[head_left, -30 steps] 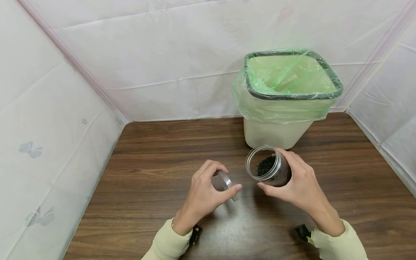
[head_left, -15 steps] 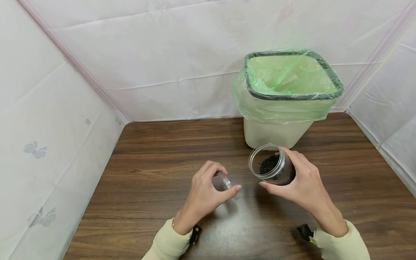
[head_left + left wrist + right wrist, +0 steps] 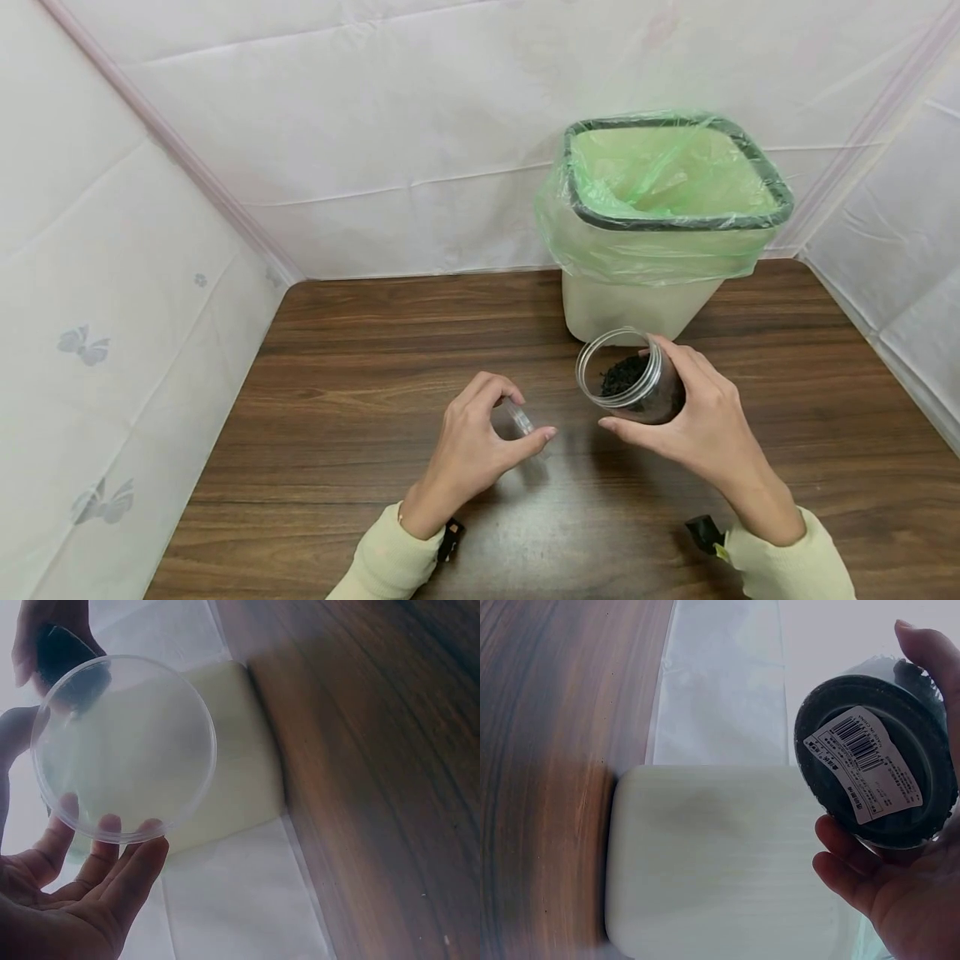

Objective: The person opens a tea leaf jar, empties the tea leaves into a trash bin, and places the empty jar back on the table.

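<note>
1. White sheets (image 3: 420, 167) with a pale butterfly pattern make the walls around the brown wooden table (image 3: 360, 358), as I see it from my distant place.
2. At the back, toward the right, stands a cream bin (image 3: 637, 308); a thin green bag (image 3: 660, 258) lines it and hangs over its outside, and a dark ring goes around the mouth.
3. My head view shows the left hand (image 3: 468, 437) with curved fingers and thumb, which hold a clear round lid (image 3: 124, 750) by its edge. The lid is on its side, above the table.
4. I see the right hand (image 3: 705, 429) bent around a clear jar (image 3: 666, 396), thumb on one side and fingers on the other.
5. This jar is lifted in front of the bin, tilted, with its uncovered mouth turned to the left; dark, crumbly material (image 3: 622, 377) lies inside.
6. On the jar's dark bottom, my right wrist view shows a white label (image 3: 866, 763) with a barcode.
7. Between lid and jar I can see a gap; they do not touch.
</note>
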`<state>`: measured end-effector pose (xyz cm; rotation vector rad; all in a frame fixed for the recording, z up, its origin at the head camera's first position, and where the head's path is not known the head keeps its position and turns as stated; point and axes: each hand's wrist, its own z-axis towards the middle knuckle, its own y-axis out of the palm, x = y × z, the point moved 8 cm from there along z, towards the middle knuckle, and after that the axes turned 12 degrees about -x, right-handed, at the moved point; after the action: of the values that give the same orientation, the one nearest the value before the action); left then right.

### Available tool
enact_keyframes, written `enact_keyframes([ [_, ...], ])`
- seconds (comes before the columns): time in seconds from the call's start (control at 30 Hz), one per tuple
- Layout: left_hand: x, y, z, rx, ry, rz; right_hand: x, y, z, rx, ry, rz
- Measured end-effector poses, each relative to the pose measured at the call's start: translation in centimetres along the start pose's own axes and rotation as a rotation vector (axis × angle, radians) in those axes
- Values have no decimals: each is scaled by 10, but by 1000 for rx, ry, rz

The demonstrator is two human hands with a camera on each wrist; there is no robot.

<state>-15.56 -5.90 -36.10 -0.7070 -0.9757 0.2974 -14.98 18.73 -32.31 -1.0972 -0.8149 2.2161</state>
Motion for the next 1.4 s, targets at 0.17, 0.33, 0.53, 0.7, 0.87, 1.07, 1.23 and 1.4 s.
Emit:
enact_keyframes([
  [0.17,-1,2,0,-6,-5,12,1,-1,0,-1,13,-3],
  [0.33,-3,4,-1,-13,-10,18,3,-2,-1,-6,28,-2],
  [0.53,-7,7,-2,-20,-9,26,5,-4,-1,-7,31,-6],
  [0.7,-9,9,-2,-26,-7,33,7,-6,-2,3,54,-1],
  [0.87,-12,11,-3,-46,-24,42,9,-9,-3,21,86,1],
  [1.07,-14,15,-4,-78,-37,44,10,-13,-3,47,114,34],
  [1.23,-15,16,-4,-98,-43,47,11,-15,-3,56,113,58],
  [1.4,-17,18,-5,-125,-59,46,12,-18,-4,72,109,61],
])
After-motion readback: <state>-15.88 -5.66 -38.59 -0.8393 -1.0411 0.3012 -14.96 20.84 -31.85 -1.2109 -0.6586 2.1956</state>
